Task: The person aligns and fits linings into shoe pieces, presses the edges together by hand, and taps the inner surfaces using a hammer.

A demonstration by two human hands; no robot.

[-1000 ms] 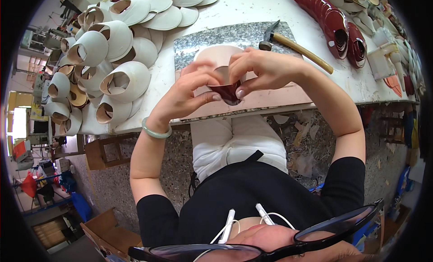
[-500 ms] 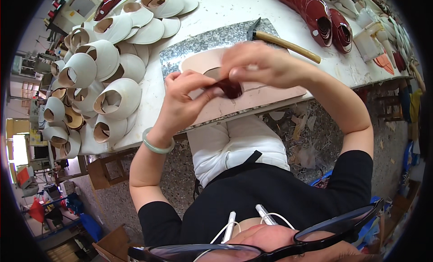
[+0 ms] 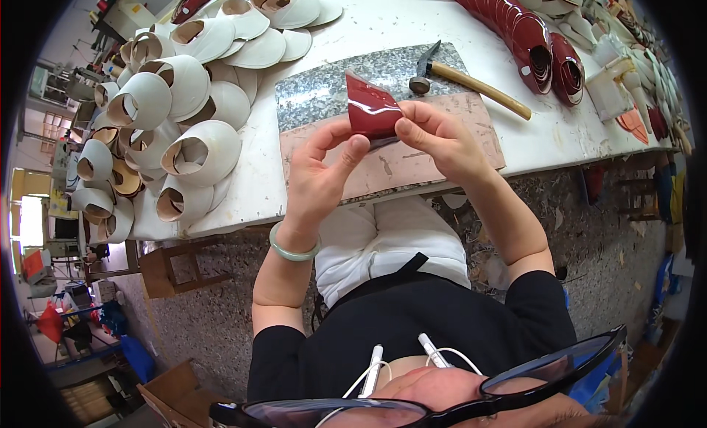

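Note:
Between my two hands is a glossy dark red shoe upper (image 3: 373, 108), its pointed end up and its shiny outer face showing. My left hand (image 3: 324, 154) grips its lower left edge, fingers behind it and the thumb in front. On the other side, my right hand (image 3: 436, 136) pinches its right edge between thumb and fingers. The piece is held just above a pinkish-tan work pad (image 3: 456, 133) that lies over a speckled grey stone slab (image 3: 313, 89). Behind my right hand, a hammer with a wooden handle (image 3: 482, 89) rests across the slab and table.
White shoe uppers (image 3: 199, 152) lie heaped along the left of the white table (image 3: 375, 16). Nested red uppers (image 3: 515, 41) run along the far right, near a clear plastic container (image 3: 613, 89). Below the table edge, scraps litter the speckled floor (image 3: 515, 222).
The red upper has been raised and turned so its shiny outside shows. My right hand has come down from above it to its right edge. The pale piece on the slab is no longer visible.

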